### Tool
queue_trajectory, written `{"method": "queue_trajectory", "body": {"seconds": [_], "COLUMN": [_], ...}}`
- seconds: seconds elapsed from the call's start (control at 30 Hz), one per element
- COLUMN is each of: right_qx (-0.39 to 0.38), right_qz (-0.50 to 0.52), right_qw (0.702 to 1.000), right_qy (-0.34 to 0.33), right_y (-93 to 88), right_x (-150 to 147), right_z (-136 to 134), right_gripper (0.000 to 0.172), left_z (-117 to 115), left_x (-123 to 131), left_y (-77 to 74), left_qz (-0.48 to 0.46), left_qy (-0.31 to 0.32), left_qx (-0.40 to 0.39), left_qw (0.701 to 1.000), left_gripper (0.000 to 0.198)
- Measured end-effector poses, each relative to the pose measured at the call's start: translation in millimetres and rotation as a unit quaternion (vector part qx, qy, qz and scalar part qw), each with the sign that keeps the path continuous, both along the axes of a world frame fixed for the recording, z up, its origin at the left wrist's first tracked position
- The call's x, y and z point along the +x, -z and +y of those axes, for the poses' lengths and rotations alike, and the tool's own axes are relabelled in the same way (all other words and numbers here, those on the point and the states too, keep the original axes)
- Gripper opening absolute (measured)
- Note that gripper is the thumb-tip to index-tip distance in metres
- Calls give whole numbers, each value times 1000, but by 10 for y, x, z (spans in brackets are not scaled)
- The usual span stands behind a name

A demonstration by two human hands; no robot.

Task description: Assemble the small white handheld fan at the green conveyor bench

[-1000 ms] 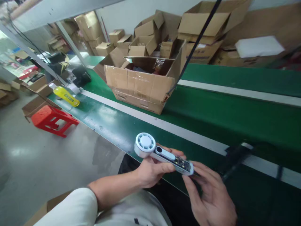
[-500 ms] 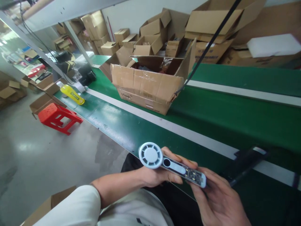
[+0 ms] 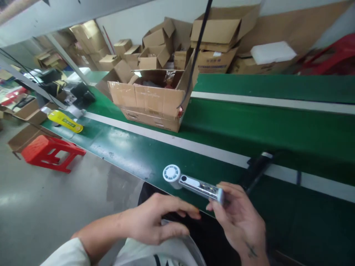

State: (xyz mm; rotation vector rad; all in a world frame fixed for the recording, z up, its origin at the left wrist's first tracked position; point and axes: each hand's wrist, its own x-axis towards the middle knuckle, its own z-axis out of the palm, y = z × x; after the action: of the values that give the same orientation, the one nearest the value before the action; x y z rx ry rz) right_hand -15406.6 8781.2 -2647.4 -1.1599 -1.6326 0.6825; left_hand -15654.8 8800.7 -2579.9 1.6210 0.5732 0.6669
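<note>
At the near edge of the green desk [image 3: 277,122], one small white fan [image 3: 192,183] lies level in the air, its round head [image 3: 171,173] to the left and its slim handle running right. Two hands are in view. The right hand [image 3: 238,218] pinches the handle's right end between thumb and fingertips and carries the fan alone. The left hand [image 3: 155,221] grasps nothing: it hangs just below and left of the fan, fingers loosely curled, clear of the handle. Half a second earlier the left hand gripped the handle under the fan head while the right supported the tail end; the left has since let go and dropped toward the lap, and the fan sits a little farther from the body, over the desk edge.

One black tool [image 3: 256,168] lies on the desk just beyond the right hand, across the nearer of two white stripes [image 3: 210,151]. One open carton [image 3: 151,96] stands on the desk at centre-left, with a black strap [image 3: 198,40] hanging down in front of it from above. One yellow device [image 3: 65,121] lies at the far left of the desk, beside dark equipment [image 3: 81,94]. One red stool [image 3: 46,153] stands on the floor at left. Many more cartons [image 3: 219,33] are stacked beyond the desk, with one white foam block [image 3: 273,51] on top at right. Nothing lies between the hands and the fan.
</note>
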Motion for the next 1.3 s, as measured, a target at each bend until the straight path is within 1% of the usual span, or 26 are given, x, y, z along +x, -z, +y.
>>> {"method": "queue_trajectory", "body": {"seconds": [0.03,0.07,0.1,0.13,0.17,0.2,0.27,0.3,0.37,0.43,0.53,0.7,0.9,1.13,1.3], "right_qx": [9,23,38,52,67,81,95,92,87,102,147,146,145,142,130], "right_qz": [-20,-39,-55,-68,-81,-93,-107,-110,-110,-116,-142,-160,-153,-151,-146], "right_qw": [1000,999,998,996,994,992,989,989,989,988,979,976,977,978,981], "right_qy": [1,-1,-4,-9,-15,-21,-36,-42,-43,-31,-5,20,38,20,-10], "right_y": [-23,-60,-107,-163,-223,-285,-401,-451,-536,-599,-648,-647,-599,-589,-587], "right_x": [-2,-11,-27,-46,-67,-86,-114,-121,-127,-129,-138,-176,-187,-182,-153], "right_z": [-2,-8,-16,-27,-39,-52,-82,-99,-135,-168,-201,-248,-324,-328,-319], "right_gripper": [34,34,33,33,32,32,33,34,34,31,25,30,35,36,34], "left_z": [29,77,139,206,270,323,373,369,325,264,204,173,131,117,104], "left_x": [6,34,78,127,175,216,270,286,304,314,323,314,310,259,198], "left_y": [-90,-147,-165,-145,-93,-21,131,189,247,245,216,222,190,200,214], "left_qz": [-12,9,54,106,142,158,152,135,97,77,74,86,107,128,138], "left_qy": [-53,-82,-96,-88,-63,-35,-1,1,-13,-22,-14,-15,-21,-3,10], "left_qx": [134,243,313,344,359,357,343,334,324,321,318,308,327,312,299], "left_qw": [989,966,943,929,921,920,927,933,941,944,945,947,939,942,944], "left_gripper": [47,51,56,61,64,61,46,38,28,23,20,25,23,28,30]}}
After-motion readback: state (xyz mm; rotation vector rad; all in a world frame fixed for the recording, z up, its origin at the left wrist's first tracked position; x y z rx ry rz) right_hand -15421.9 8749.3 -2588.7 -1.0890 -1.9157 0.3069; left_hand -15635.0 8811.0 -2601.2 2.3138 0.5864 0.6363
